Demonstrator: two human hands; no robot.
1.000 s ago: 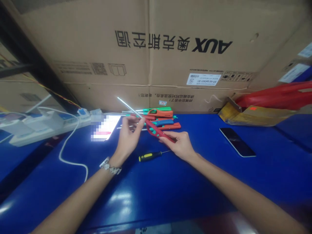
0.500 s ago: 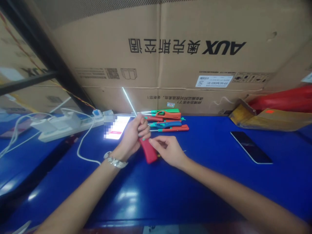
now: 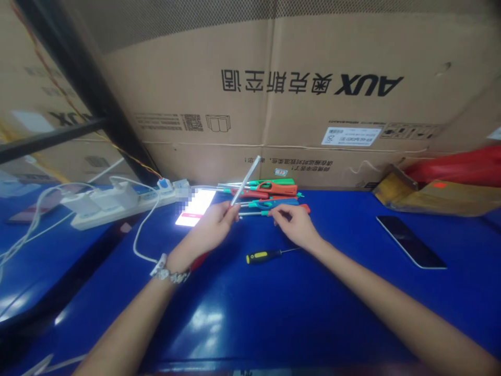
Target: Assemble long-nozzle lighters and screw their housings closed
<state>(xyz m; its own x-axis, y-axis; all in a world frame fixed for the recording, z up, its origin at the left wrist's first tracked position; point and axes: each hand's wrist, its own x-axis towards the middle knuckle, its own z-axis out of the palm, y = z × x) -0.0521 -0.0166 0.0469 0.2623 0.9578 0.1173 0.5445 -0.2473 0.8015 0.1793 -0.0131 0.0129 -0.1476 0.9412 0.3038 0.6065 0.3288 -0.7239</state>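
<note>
My left hand (image 3: 211,225) is closed around a long-nosed lighter (image 3: 247,178). Its metal tube points up and to the right, and a bit of its red handle shows below the palm. To the right, my right hand (image 3: 295,224) hovers with thumb and fingertips pinched together; whatever may be between them is too small or hidden to make out. Just beyond both hands lies a pile of several similar lighters (image 3: 279,188) with orange, green, red and blue handles. A black and yellow screwdriver (image 3: 263,256) rests on the table below my right hand, its shaft pointing right.
On the blue table (image 3: 274,318) a lit phone (image 3: 202,201) lies beyond my left wrist. A dark phone (image 3: 410,243) is at the right. A white power strip (image 3: 92,216) with cables stands left. Behind rises a large cardboard sheet (image 3: 305,42); an open carton (image 3: 450,198) holds something red.
My left hand has turned the lighter, so its tube tips right instead of left and its handle is mostly hidden. My right hand has moved away from the handle, rightward, uncovering the screwdriver.
</note>
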